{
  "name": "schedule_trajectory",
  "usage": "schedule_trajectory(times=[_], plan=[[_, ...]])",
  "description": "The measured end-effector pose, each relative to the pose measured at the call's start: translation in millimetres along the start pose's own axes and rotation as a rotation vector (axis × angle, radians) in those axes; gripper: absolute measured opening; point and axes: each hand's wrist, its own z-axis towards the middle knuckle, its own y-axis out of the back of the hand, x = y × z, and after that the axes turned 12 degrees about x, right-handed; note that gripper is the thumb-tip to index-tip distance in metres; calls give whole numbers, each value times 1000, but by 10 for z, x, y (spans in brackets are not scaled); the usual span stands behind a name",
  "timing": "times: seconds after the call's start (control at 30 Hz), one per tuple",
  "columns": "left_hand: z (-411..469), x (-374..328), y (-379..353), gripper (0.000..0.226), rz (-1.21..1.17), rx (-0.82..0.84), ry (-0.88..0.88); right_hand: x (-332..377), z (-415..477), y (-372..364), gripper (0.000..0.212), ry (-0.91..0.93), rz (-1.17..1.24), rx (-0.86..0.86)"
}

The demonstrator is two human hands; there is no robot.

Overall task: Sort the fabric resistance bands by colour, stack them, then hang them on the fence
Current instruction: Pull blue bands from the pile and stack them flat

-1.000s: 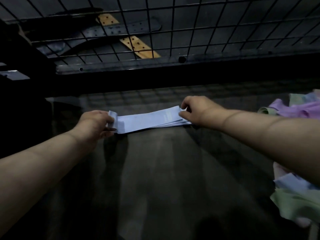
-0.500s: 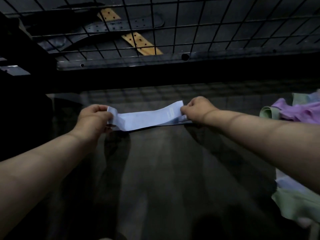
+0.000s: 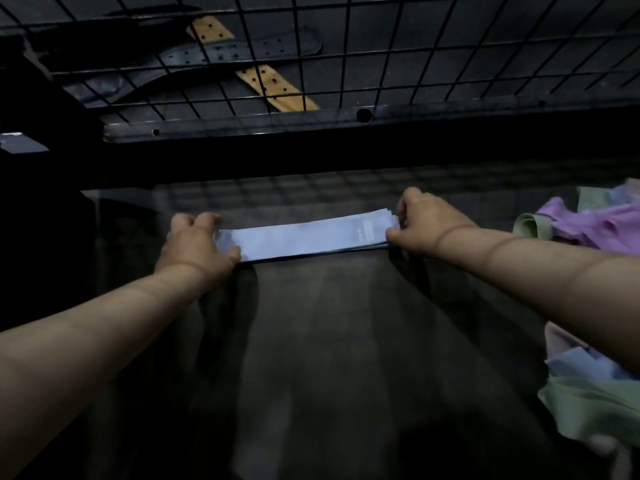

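Surface: dark glossy tabletop [image 3: 329, 358], with a black wire-grid fence [image 3: 415, 46] beyond its far edge.
Stack: flat stack of light-blue fabric resistance bands [image 3: 304, 239] lies near the far edge.
Left hand [image 3: 197, 244]: grip clasps the stack's left end.
Right hand [image 3: 424, 225]: grip pinches its right end.
Right edge: loose purple and green fabric bands [image 3: 595, 226].

A light-blue stack [image 3: 304, 237], purple bands [image 3: 595, 226], green bands [image 3: 595, 407], black grid fence [image 3: 277, 124].

Flat stack of pale blue bands [image 3: 304, 237] crosswise before the wire fence [image 3: 347, 57]; purple-green jumble [image 3: 588, 226] at right.
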Motion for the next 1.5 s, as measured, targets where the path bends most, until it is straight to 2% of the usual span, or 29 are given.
schedule_trajectory(times=[0.1, 0.17, 0.23, 0.37, 0.5, 0.63, 0.8, 0.9, 0.97, 1.07, 1.13, 1.27, 1.37, 1.43, 1.5], plan=[[-23, -28, 71, 93, 322, 58, -176, 8, 3, 19, 79, 222, -300, 28], [23, -10, 94, 96, 447, 110, -224, 12, 18, 6, 92, 244, -438, 45], [70, 2, 96, 91, 505, 118, -247, 12, 35, -17, 90, 234, -458, 54], [112, -11, 93, 79, 543, 128, -275, 3, 39, -25, 69, 240, -444, 36], [133, -29, 123, 69, 440, 117, -305, -67, 34, -17, 69, 257, -364, 33], [101, -19, 119, 82, 353, 149, -240, -223, 7, -35, 88, 199, -185, 104], [58, 75, 35, 74, 157, 149, -216, -294, 8, -180, 72, 96, 217, 41], [36, 27, -7, 81, 52, 137, -178, -264, 36, -257, 68, 12, 420, 70], [48, -5, -54, 76, -70, 54, -35, -249, 45, -280, 60, -44, 448, 28], [84, -17, -112, 48, -201, -25, 166, -196, 12, -301, 37, -91, 419, -65], [46, -54, -124, 34, -251, -22, 177, -181, 3, -327, 30, -93, 408, -90], [-36, -93, -126, 28, -240, -46, 136, -187, 1, -330, 29, -109, 395, -72], [-38, -65, -113, 34, -145, -24, 115, -191, -34, -271, 50, -75, 272, -59], [-38, -31, -76, 60, 80, -5, 10, -172, -66, -193, 77, 59, 10, -44], [0, 13, -24, 90, 263, 52, -207, -145, -64, -119, 89, 250, -278, -40]])
